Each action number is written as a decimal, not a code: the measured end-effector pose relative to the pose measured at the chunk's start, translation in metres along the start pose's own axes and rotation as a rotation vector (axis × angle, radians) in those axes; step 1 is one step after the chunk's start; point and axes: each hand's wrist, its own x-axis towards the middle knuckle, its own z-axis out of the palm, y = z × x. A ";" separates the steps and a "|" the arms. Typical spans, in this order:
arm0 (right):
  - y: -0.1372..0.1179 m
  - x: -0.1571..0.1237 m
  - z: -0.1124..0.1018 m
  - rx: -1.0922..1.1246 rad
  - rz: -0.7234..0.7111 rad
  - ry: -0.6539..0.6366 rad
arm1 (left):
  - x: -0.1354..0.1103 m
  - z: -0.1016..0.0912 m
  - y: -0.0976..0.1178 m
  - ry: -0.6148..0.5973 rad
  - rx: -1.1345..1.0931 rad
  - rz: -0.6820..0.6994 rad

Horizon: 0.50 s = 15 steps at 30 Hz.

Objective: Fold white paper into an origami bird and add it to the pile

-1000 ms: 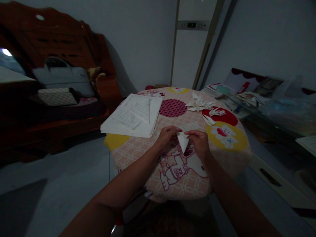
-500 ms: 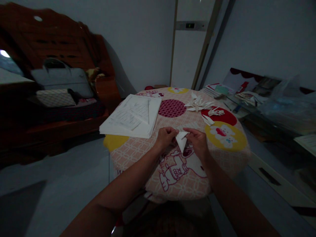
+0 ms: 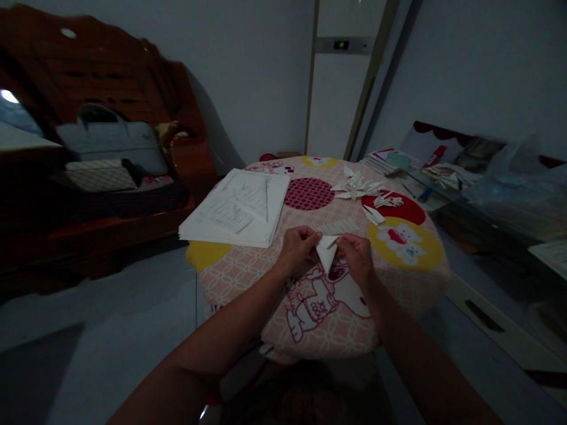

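Note:
A small folded white paper [image 3: 326, 254], pointed at its lower end, is held between my two hands above the patterned tablecloth [image 3: 239, 277]. My left hand [image 3: 297, 245] pinches its upper left corner between thumb and fingers. At the upper right corner, my right hand [image 3: 358, 254] pinches the paper with its fingers closed. Beyond the hands, to the right, lies a heap of folded paper pieces [image 3: 354, 184]. Another folded paper piece [image 3: 373, 215] rests just behind my right hand.
A stack of written paper sheets [image 3: 208, 227] covers the table's left side. A wooden bench [image 3: 110, 65] with a grey bag [image 3: 133, 144] stands at the left. Cluttered glass shelving [image 3: 469, 206] is close on the right, and a tall white cabinet unit [image 3: 334, 100] stands behind.
My right hand's fingers have drawn in at the paper's upper right corner, and the index finger is less stretched across it. My left hand keeps its pinch.

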 end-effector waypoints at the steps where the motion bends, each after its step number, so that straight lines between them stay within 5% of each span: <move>1: 0.000 0.000 0.000 0.001 0.006 0.004 | 0.000 0.000 0.000 -0.003 -0.003 -0.004; 8: -0.004 0.000 0.004 0.176 0.147 -0.030 | 0.002 0.000 -0.002 0.020 0.022 0.017; 15: -0.009 -0.002 0.006 0.076 0.144 -0.050 | 0.001 -0.001 -0.004 0.040 0.135 0.068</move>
